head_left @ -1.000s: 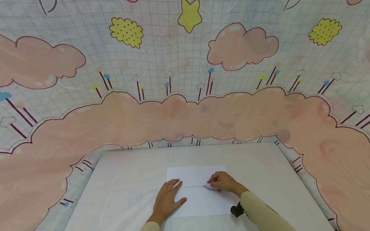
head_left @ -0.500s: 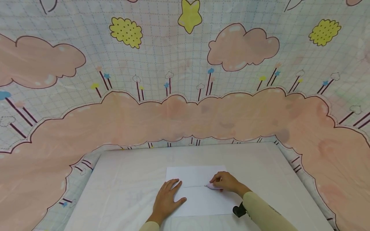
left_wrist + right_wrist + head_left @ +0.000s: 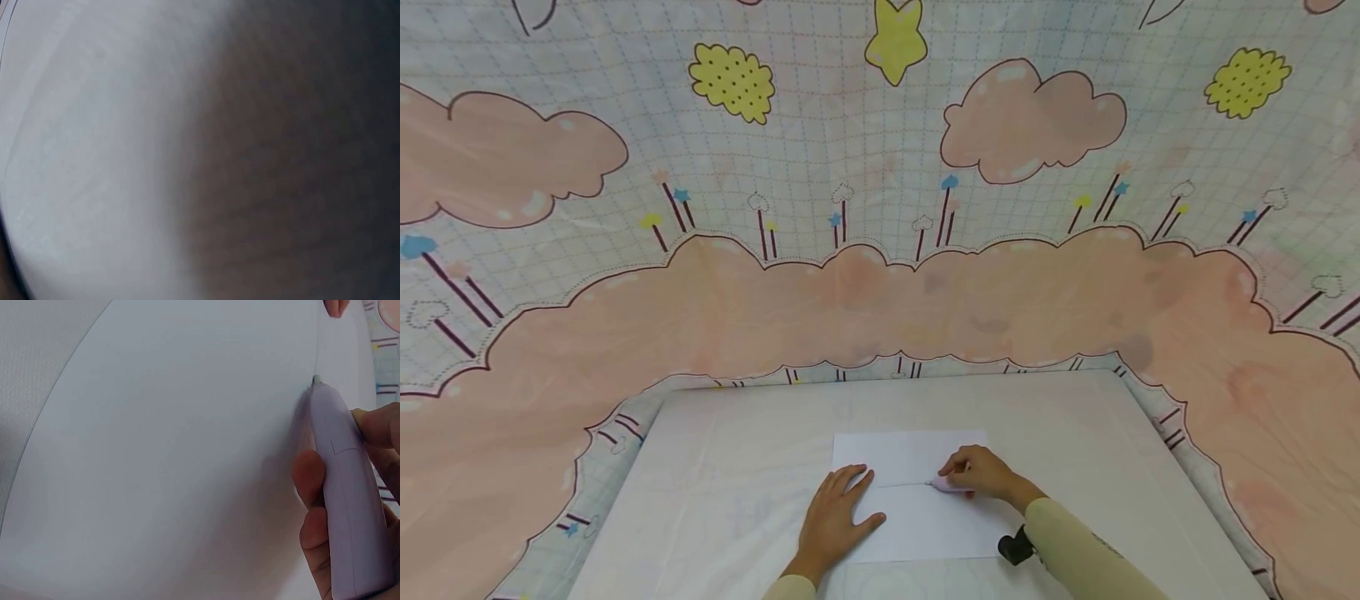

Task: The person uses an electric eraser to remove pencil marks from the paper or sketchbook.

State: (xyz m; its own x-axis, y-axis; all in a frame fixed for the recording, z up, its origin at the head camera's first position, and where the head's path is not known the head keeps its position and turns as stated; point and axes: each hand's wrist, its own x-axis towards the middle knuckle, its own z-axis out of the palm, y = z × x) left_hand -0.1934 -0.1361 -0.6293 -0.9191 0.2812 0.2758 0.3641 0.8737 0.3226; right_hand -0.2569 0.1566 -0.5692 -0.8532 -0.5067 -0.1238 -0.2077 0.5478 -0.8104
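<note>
A sheet of white paper [image 3: 917, 529] lies flat, with a thin grey line [image 3: 901, 485] running across its middle. My left hand [image 3: 835, 517] rests on the paper's left part, fingers extended and spread. My right hand [image 3: 981, 471] grips a thick, rounded pale purple tool [image 3: 353, 506] with a short narrow tip [image 3: 317, 379]. Fingers curl along both sides of its body. The tip meets the paper at the end of the visible line; the tool hides what lies beneath it. Its exact kind is unclear. Blurred skin fills much of the left wrist view.
A white-covered table [image 3: 737, 467] extends around the paper. Behind it hangs a backdrop [image 3: 880, 308] printed with clouds and stars. A black wrist-worn device [image 3: 1017, 546] sits below my right sleeve [image 3: 1082, 546], over the paper's right edge.
My right hand and the pale purple tool have shifted slightly right, then back left along the line. My left hand stays on the paper.
</note>
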